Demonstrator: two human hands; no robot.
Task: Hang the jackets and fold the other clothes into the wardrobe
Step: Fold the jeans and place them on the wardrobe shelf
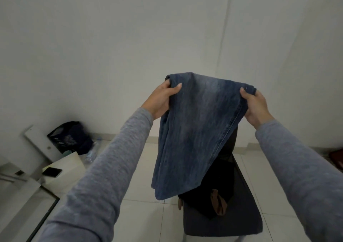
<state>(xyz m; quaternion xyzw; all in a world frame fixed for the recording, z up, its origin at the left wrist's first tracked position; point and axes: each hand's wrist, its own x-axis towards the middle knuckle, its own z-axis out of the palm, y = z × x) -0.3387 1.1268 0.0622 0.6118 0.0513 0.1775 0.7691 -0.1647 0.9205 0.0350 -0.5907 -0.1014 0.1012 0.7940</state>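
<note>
A pair of faded blue jeans (pixel 194 130) hangs in the air in front of me, folded over so the legs drape down. My left hand (pixel 161 100) grips the top left corner, thumb on the near side. My right hand (pixel 256 104) grips the top right corner by the seam. Below the jeans stands a dark chair (pixel 246 219) with black clothes (pixel 209 188) and a brown item (pixel 219 202) heaped on its seat. The jeans hide part of that heap. No wardrobe shows in this view.
At the left, a low white table (pixel 70 165) carries a black phone (pixel 52 172). Behind it a dark bag (pixel 72 136) and a plastic bottle (pixel 92 151) lie on the tiled floor by the white wall. A reddish object (pixel 336 158) sits at the right edge.
</note>
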